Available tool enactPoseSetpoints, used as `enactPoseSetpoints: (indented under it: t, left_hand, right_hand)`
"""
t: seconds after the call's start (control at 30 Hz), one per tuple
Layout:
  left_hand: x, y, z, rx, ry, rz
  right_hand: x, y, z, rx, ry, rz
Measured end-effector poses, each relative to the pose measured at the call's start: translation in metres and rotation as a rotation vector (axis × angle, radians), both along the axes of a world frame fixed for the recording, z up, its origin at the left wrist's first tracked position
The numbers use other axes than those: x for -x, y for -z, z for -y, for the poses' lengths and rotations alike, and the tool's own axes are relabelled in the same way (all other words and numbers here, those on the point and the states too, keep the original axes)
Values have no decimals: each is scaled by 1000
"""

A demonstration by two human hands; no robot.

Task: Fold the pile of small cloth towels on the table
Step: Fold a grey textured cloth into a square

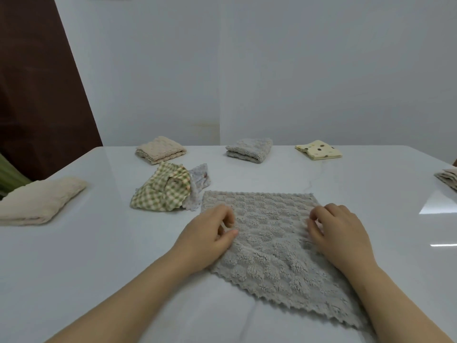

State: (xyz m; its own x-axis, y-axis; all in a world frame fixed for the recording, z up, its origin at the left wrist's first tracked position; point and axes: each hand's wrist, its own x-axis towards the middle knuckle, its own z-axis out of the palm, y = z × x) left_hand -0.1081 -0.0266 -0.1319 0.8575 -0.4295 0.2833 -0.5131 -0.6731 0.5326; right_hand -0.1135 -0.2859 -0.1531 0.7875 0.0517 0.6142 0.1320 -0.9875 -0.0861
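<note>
A grey checked fleece towel (269, 238) lies spread flat on the white table (99, 256) in front of me. My left hand (210, 233) rests on its left side with the fingers curled, pinching the cloth. On the towel's right side, my right hand (338, 231) pinches the cloth in the same way. To the left of the grey towel sits a crumpled green-checked towel (160, 191) with a pale printed towel (200, 184) bunched against it.
Folded towels lie around the table: beige (160, 149) and grey (249, 149) at the back, yellow dotted (319, 149) at the back right, cream (37, 201) at the left, another (447, 179) at the right edge. A wall stands behind.
</note>
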Motion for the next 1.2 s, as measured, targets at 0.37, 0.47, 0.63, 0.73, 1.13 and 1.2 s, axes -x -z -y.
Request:
enactPoseSetpoints:
  t: [0.37,0.47,0.63,0.73,1.13,1.2]
  left_hand:
    - [8,29,-21,-201,130,126]
    - [13,28,-23,-219,153,102]
    - [13,30,-26,-246,132,168]
    - [13,32,-23,-253,87,354]
    - [19,33,-27,-232,-260,481]
    - [20,31,-28,-212,-283,418]
  right_hand:
    - [48,1,-28,5,-407,-31]
    - [52,3,-39,11,-550,-128]
    - [53,8,-46,116,-565,-244]
    - [52,9,-48,70,-542,-217]
    - [51,3,-28,25,-245,-28]
    - [51,2,-26,-21,-200,46]
